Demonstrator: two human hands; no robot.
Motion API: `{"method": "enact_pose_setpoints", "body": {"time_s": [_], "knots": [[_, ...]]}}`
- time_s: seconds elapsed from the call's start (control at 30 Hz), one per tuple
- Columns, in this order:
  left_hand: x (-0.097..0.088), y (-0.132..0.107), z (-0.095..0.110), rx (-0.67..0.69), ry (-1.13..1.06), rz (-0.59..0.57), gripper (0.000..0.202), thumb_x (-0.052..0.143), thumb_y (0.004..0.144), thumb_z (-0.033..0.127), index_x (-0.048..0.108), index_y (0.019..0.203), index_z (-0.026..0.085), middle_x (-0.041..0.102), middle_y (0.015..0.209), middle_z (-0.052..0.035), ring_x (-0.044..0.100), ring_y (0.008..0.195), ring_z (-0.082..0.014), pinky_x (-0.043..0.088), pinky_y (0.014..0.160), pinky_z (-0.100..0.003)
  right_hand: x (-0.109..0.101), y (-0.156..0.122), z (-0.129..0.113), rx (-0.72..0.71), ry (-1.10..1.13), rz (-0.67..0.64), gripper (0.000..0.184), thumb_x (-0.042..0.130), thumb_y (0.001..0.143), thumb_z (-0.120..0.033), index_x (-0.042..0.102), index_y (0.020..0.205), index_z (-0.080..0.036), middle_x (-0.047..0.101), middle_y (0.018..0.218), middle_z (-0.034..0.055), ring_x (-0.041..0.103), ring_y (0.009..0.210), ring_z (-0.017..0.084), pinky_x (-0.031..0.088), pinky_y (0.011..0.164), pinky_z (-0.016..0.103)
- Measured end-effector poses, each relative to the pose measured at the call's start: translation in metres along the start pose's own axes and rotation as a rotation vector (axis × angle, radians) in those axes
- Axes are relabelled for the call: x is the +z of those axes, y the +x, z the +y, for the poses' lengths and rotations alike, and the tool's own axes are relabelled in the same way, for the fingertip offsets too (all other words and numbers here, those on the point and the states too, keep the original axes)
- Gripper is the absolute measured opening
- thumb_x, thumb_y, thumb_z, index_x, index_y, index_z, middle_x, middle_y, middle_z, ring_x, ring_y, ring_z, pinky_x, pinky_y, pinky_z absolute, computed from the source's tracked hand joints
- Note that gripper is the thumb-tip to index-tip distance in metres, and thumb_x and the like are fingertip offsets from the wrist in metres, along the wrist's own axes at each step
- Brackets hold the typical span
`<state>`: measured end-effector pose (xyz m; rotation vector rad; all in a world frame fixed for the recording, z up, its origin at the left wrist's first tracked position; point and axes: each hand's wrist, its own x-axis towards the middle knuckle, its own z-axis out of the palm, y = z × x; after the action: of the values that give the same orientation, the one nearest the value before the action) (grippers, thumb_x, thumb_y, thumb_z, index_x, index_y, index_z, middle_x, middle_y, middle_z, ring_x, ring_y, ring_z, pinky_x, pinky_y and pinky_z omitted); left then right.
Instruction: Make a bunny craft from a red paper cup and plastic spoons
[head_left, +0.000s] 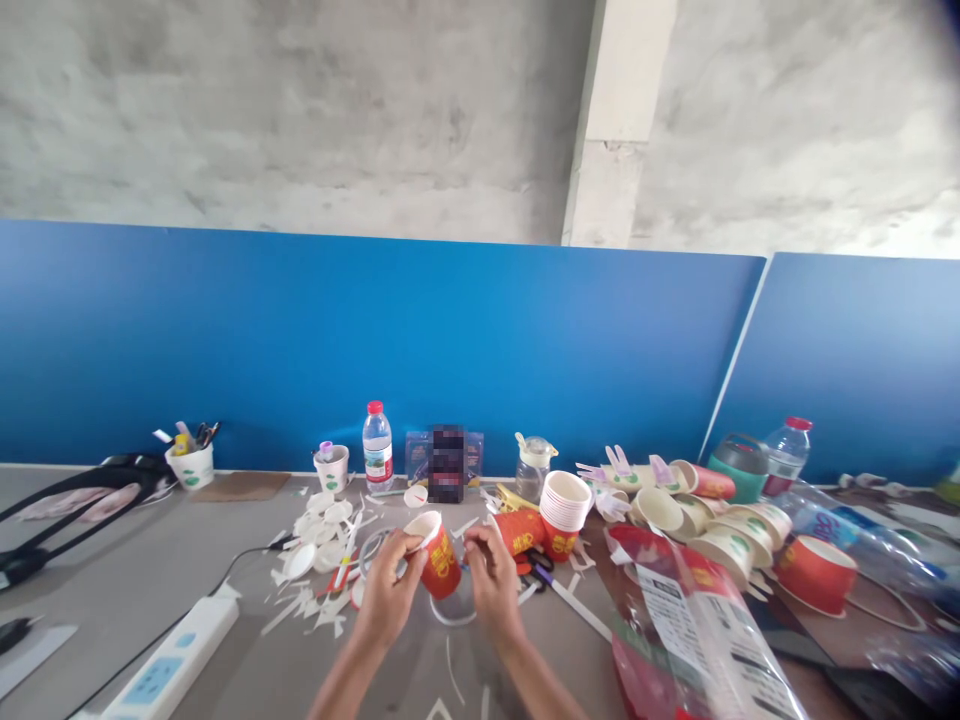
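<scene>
My left hand (390, 580) grips a red paper cup (439, 560) by its rim, tilted with its mouth toward the left. Just to the cup's right, my right hand (491, 570) has its fingers pinched together; what they hold is too small to make out. Both hands hover over the grey desk (150, 570), amid white paper scraps (315, 600). A stack of red paper cups (564, 512) stands a little to the right of my right hand.
A white power strip (169, 665) lies front left. A water bottle (377, 447), small cups and a jar stand along the blue partition (375, 340). Several green-printed cups (697, 515) and a plastic bag (690, 620) crowd the right side.
</scene>
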<state>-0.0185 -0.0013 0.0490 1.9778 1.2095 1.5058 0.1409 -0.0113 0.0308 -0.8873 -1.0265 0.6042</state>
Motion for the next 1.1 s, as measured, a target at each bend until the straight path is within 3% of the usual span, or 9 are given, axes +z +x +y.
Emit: {"method": "enact_pose_setpoints", "body": {"time_s": [0.1, 0.2, 0.43, 0.8, 1.1], "knots": [[0.004, -0.003, -0.002, 0.13, 0.129, 0.025, 0.027, 0.053, 0.093, 0.04, 0.071, 0.082, 0.024, 0.076, 0.082, -0.0047, 0.069, 0.083, -0.0249, 0.039, 0.112, -0.057, 0.005, -0.012, -0.007, -0.174, -0.147, -0.137, 0.012, 0.061, 0.084, -0.026, 0.072, 0.08, -0.025, 0.069, 0.079, 0.0025, 0.064, 0.077, 0.022, 0.05, 0.074, 0.033], [0.007, -0.008, -0.001, 0.179, 0.213, -0.029, 0.022, 0.053, 0.094, 0.03, 0.074, 0.091, 0.025, 0.077, 0.087, -0.0055, 0.071, 0.087, -0.0258, 0.034, 0.116, -0.06, 0.009, -0.02, -0.008, -0.23, -0.192, -0.223, 0.015, 0.059, 0.085, -0.02, 0.073, 0.085, -0.027, 0.07, 0.085, 0.0033, 0.066, 0.081, 0.023, 0.05, 0.076, 0.034], [0.011, -0.013, 0.007, 0.246, 0.3, -0.068, 0.028, 0.051, 0.091, 0.016, 0.074, 0.099, 0.028, 0.079, 0.092, -0.0039, 0.071, 0.092, -0.0257, 0.032, 0.118, -0.058, 0.01, -0.019, 0.001, -0.263, -0.238, -0.15, 0.016, 0.056, 0.087, -0.018, 0.069, 0.082, -0.026, 0.069, 0.081, 0.002, 0.065, 0.077, 0.022, 0.05, 0.073, 0.032], [0.008, -0.016, 0.013, 0.409, 0.506, 0.013, 0.027, 0.048, 0.095, 0.012, 0.071, 0.093, 0.025, 0.071, 0.08, 0.0001, 0.069, 0.085, -0.0209, 0.017, 0.122, -0.062, 0.011, -0.021, 0.0, -0.209, -0.299, -0.132, 0.015, 0.059, 0.086, -0.025, 0.067, 0.075, -0.025, 0.068, 0.074, 0.0015, 0.065, 0.07, 0.021, 0.047, 0.068, 0.031], [0.004, -0.015, 0.02, 0.549, 0.673, 0.054, 0.028, 0.046, 0.095, 0.01, 0.07, 0.096, 0.023, 0.069, 0.079, -0.0013, 0.066, 0.085, -0.0222, 0.026, 0.119, -0.056, 0.016, -0.022, 0.008, -0.116, -0.331, -0.036, 0.022, 0.058, 0.083, -0.033, 0.065, 0.065, -0.023, 0.066, 0.063, 0.0008, 0.062, 0.061, 0.02, 0.045, 0.062, 0.03]]}}
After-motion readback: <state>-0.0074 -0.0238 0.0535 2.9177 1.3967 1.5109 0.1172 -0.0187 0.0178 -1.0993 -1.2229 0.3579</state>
